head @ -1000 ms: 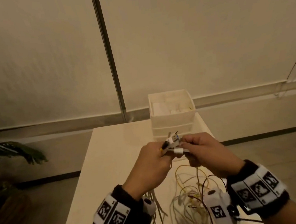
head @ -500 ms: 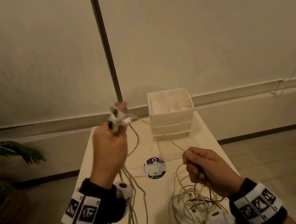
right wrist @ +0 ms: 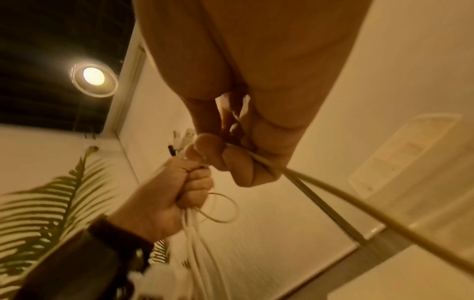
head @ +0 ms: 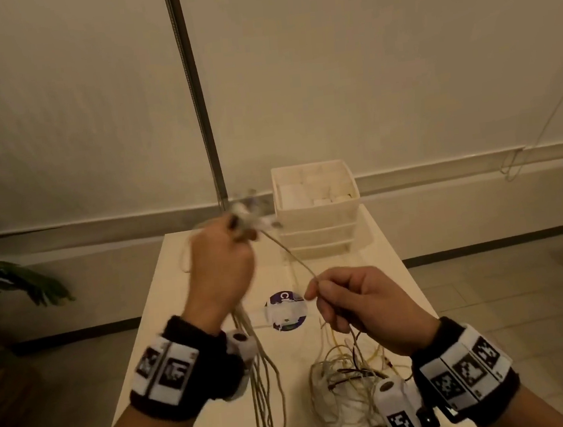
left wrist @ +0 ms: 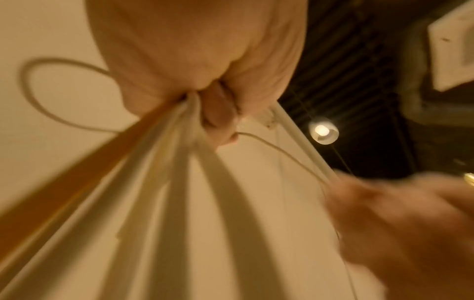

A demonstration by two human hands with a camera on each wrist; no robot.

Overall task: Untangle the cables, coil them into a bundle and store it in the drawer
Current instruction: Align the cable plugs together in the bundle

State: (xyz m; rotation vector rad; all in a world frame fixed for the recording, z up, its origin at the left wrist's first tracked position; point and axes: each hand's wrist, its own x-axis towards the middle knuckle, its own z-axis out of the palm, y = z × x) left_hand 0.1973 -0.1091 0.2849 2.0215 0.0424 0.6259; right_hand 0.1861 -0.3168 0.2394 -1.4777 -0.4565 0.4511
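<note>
My left hand is raised above the table's left half and grips a bunch of pale cables near their plug ends; the strands hang down from my fist. From that fist one thin cable runs to my right hand, which pinches it between thumb and fingers. Below my right hand a tangle of white, yellow and dark cables lies on the table. The white stacked drawer unit stands at the table's far end, its top tray open.
The cream table carries a round purple-and-white sticker in its middle. A potted palm stands on the floor to the left. A vertical metal pole runs down the wall behind the table.
My hands, joined at the plugs a second ago, have drawn apart. The left rose up and left with the plug ends; the right dropped and now pinches one cable stretched between them.
</note>
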